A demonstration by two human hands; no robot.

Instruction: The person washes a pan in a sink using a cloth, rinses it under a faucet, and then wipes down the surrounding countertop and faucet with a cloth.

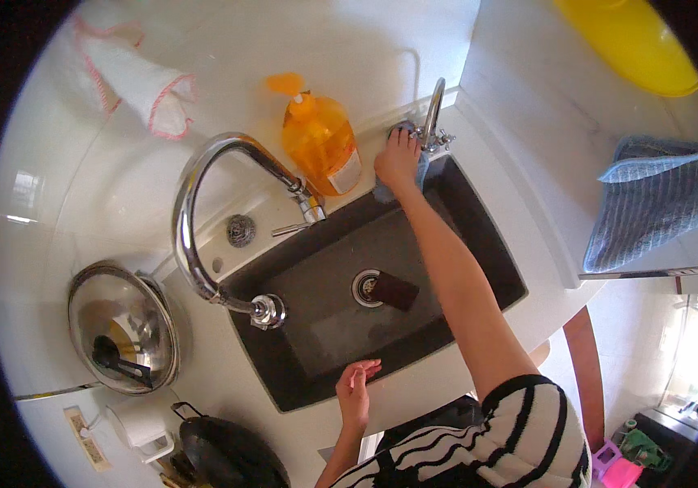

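My right hand (399, 163) reaches across the sink to its back edge, beside the small chrome faucet (433, 119). Beneath that palm lies a blue-grey cloth (384, 191), draped over the rim into the basin. A dark rounded item (402, 126) shows at the fingertips, mostly covered; the grip itself is hidden. My left hand (356, 390) hovers by the front rim, fingers loosely bent, with nothing in it. On the floor of the dark sink (324, 329), a dark brown sponge-like block (395, 291) partly covers the drain strainer (364, 288).
A tall chrome gooseneck faucet (185, 207) arches over the sink's left side. Behind stand an orange pump bottle (321, 143) and a steel scrubber (241, 230). A lidded steel pot (123, 329) and black wok (230, 454) sit left; a striped blue-grey towel (660, 204) hangs right.
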